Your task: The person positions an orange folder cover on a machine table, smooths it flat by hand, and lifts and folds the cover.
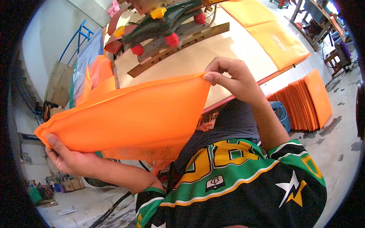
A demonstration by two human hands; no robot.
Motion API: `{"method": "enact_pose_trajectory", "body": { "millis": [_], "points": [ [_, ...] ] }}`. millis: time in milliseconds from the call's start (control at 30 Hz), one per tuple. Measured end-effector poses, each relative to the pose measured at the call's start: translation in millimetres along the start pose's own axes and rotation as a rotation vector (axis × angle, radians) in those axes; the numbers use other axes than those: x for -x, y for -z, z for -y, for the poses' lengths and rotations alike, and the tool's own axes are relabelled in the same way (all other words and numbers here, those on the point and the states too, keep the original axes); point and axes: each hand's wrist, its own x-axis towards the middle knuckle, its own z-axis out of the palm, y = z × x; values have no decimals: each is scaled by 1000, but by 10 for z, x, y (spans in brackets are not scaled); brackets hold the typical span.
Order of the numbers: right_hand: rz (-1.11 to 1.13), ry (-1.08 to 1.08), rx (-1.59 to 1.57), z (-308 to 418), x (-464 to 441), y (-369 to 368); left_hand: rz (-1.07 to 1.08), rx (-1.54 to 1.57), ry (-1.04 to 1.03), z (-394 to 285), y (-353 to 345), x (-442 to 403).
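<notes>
A wide orange sheet of fabric hangs between my two hands, its upper edge pulled fairly straight. At the lower left, my left hand pinches one corner, thumb on the near face. My right hand grips the opposite corner higher up, between thumb and fingers, over the edge of the pale worktable. Faint printing shows near the fabric's lower edge. Behind the sheet on the left lies more folded orange fabric.
A dark green machine with red knobs stands on the table above a long metal bar. Flat orange pieces lie at the table's right end. A tall orange stack is on the floor at right.
</notes>
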Motion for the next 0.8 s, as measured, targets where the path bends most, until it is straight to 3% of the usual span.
{"method": "enact_pose_trajectory", "body": {
  "millis": [167, 400, 800],
  "points": [
    [-59, -2, -252, 172, -85, -36, -54, 39, -5, 51, 57, -119],
    [-70, 64, -315, 345, -181, -95, -20, 82, 17, 132, 138, -259],
    [-64, -25, -413, 434, -183, -145, 33, 61, 138, 275, 125, -123]
  ]
}}
